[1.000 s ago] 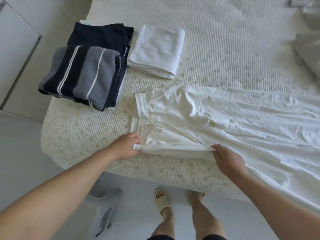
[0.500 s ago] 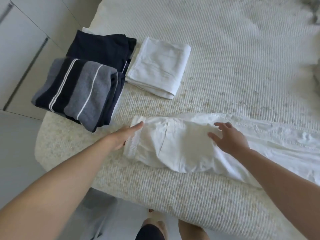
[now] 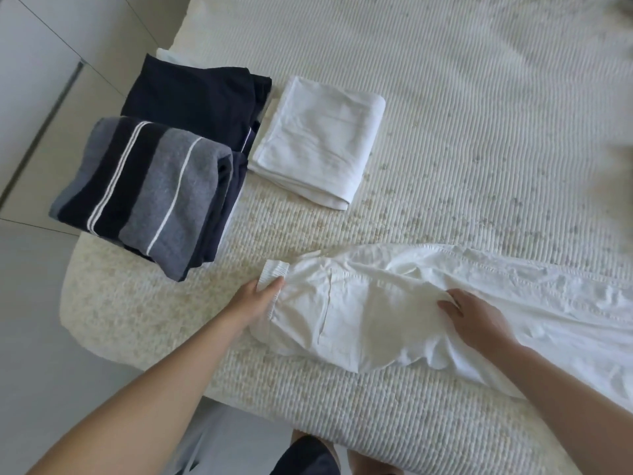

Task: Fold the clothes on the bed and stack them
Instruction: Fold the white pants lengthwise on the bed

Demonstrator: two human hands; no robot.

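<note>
- White trousers (image 3: 394,313) lie lengthwise along the near edge of the bed (image 3: 479,114), waistband to the left, legs trailing out of view on the right.
- Left hand (image 3: 255,303) has its fingers on the elastic waistband (image 3: 273,273); whether it pinches or just rests there, I cannot tell.
- Right hand (image 3: 474,318) lies on the seat area, fingers loosely spread, gripping nothing.
- The cloth looks thin, light and limp, wrinkling easily, so it will likely sag if lifted by one point.
- Best holds, I judge: the firmer waistband and the leg hems.
- Off to the left sit the striped and dark pile (image 3: 150,186) and a folded white piece (image 3: 317,142).
</note>
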